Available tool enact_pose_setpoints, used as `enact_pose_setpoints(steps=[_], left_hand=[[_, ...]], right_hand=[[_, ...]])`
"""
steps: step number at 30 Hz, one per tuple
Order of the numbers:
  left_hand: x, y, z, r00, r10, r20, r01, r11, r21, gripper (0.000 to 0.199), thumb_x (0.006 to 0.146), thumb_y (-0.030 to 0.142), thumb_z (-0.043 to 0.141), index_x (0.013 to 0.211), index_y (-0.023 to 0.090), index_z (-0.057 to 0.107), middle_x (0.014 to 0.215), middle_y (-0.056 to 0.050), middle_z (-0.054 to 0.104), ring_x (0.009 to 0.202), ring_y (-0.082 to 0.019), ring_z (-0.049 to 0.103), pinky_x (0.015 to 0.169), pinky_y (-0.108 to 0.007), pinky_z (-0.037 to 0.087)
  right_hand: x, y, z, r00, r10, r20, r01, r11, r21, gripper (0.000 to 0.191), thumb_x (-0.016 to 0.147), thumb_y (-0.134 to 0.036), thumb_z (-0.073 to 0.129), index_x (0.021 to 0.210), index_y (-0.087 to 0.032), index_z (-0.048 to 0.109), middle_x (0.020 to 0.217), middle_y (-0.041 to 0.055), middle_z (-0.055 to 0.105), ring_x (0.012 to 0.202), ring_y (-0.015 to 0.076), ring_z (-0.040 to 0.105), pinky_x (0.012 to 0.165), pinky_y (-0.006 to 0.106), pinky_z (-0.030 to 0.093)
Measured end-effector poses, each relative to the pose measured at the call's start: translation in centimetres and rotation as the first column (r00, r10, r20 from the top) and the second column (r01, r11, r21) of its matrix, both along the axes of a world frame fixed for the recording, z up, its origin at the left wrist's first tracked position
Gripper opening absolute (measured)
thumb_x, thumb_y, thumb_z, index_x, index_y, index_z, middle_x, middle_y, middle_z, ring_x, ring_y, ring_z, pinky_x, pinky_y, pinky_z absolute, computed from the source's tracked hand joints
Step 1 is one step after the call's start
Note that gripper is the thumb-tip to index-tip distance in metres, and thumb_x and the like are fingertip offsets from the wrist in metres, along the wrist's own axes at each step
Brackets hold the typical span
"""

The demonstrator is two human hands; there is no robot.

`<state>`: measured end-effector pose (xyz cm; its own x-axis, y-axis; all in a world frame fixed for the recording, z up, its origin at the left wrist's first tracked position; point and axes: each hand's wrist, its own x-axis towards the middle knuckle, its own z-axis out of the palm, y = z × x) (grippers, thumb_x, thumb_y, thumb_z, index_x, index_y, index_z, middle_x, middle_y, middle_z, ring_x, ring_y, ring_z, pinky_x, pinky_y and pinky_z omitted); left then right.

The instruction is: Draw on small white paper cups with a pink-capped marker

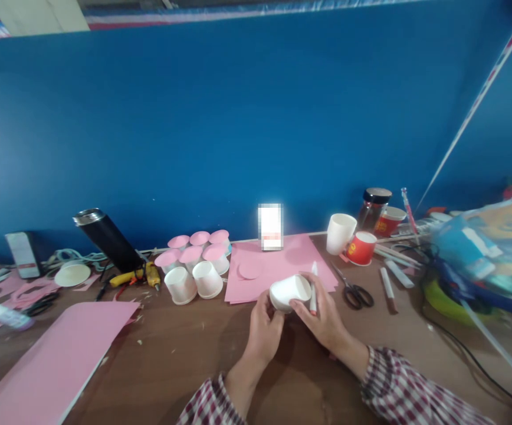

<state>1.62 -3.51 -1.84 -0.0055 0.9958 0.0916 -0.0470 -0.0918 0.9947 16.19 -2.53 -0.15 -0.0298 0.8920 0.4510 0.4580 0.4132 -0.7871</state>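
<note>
While the left hand grasps the white cup, the right hand grips its right end and a white pen. The cup is tilted by the pink sheets' near edge. Apparent step: positioning; next move calls for steady support.

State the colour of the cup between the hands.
White; the cup shows best in the head view.

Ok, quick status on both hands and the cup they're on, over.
Left hand and right hand on white paper cup, tilted. Right also grips slim white marker. Pink paper just beyond; scissors lie to the right.
</note>
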Motion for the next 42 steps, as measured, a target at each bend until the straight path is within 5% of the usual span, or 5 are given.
enact_pose_setpoints(steps=[34, 42], left_hand=[[-0.05, 0.12, 0.2, 0.998, 0.049, 0.031, -0.048, 0.999, -0.023, 0.04, 0.07, 0.008, 0.05, 0.109, 0.014, 0.053, 0.103, -0.01, 0.066, 0.092, -0.02, 0.062, 0.08, -0.032, 0.05], [-0.07, 0.42, -0.11, 0.991, 0.116, 0.072, -0.113, 0.992, -0.048, 0.037, 0.07, 0.01, 0.052, 0.107, 0.014, 0.052, 0.098, -0.007, 0.067, 0.088, -0.016, 0.062, 0.08, -0.028, 0.048]], right_hand=[[0.13, -0.18, -0.29, 0.999, 0.009, 0.031, -0.011, 0.997, 0.072, 0.049, 0.081, -0.032, 0.062, 0.123, -0.019, 0.042, 0.115, 0.0105, 0.058, 0.104, 0.0242, 0.058, 0.089, 0.036, 0.049], [-0.1, -0.23, -0.28, 0.995, 0.103, -0.001, -0.103, 0.992, 0.077, 0.052, 0.078, -0.029, 0.067, 0.123, -0.022, 0.041, 0.117, 0.0086, 0.058, 0.103, 0.0217, 0.059, 0.089, 0.034, 0.049]])
